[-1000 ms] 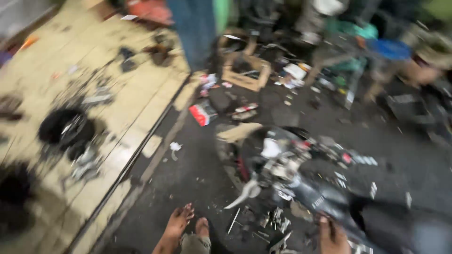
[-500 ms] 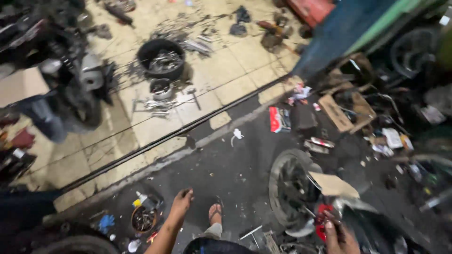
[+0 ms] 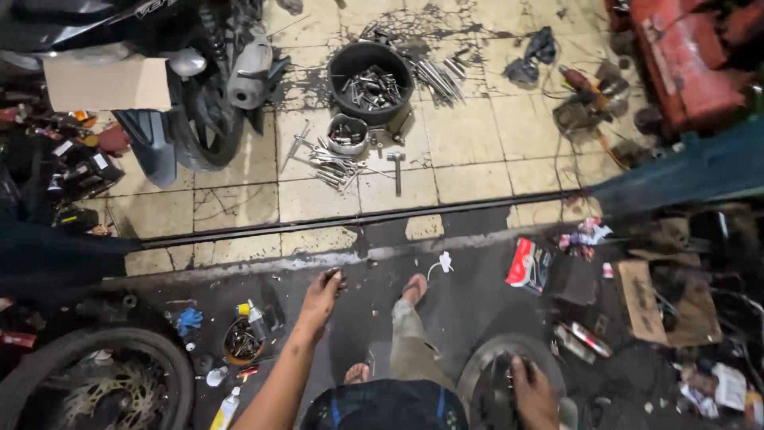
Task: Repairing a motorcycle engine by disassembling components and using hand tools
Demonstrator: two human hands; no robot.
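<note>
Left hand [image 3: 322, 291] stretched forward, fingers closed on a small dark part, hard to identify. Right hand [image 3: 532, 392] grips the wheel [image 3: 497, 374] down at the person's right side. View has swung since a second ago: tiled floor with tool bucket [image 3: 371, 70] now sits ahead of both hands; hands barely moved.

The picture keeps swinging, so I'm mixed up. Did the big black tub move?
No. The black tub sits on the same tiles beyond the floor rail as before; only the view turned.
</note>
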